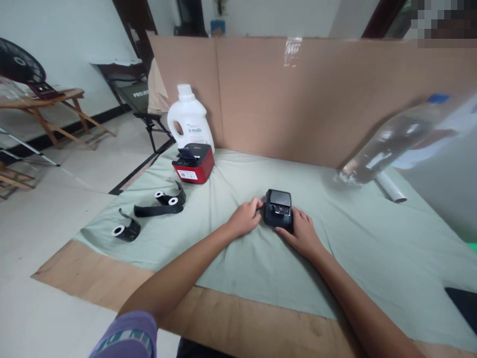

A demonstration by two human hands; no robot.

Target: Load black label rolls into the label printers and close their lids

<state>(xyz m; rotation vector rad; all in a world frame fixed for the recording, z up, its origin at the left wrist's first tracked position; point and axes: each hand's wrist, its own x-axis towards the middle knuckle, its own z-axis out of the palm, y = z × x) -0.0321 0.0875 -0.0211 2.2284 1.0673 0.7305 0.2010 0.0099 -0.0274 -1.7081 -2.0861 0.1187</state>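
A small black portable printer (278, 209) with a grey lid rests on the green cloth (227, 263) in front of me. My right hand (302, 232) grips its right side, thumb along the near edge and fingers around the side. At the printer's left side, my left hand (245, 217) is closed in a pinch. A small dark bit shows at those fingertips, too small to name. Off to the left lie several black rolls with white cores, among them a partly unwound roll (128, 230). Beyond them stands a red and black printer (194, 163).
A white jug (191, 119) stands behind the red printer, before a cardboard panel (276, 104). On the right, a clear bottle (391, 141) with a blue cap tilts beside a grey-white tube (390, 187); another person is partly visible there. Bare wood (238, 311) borders the cloth's near edge.
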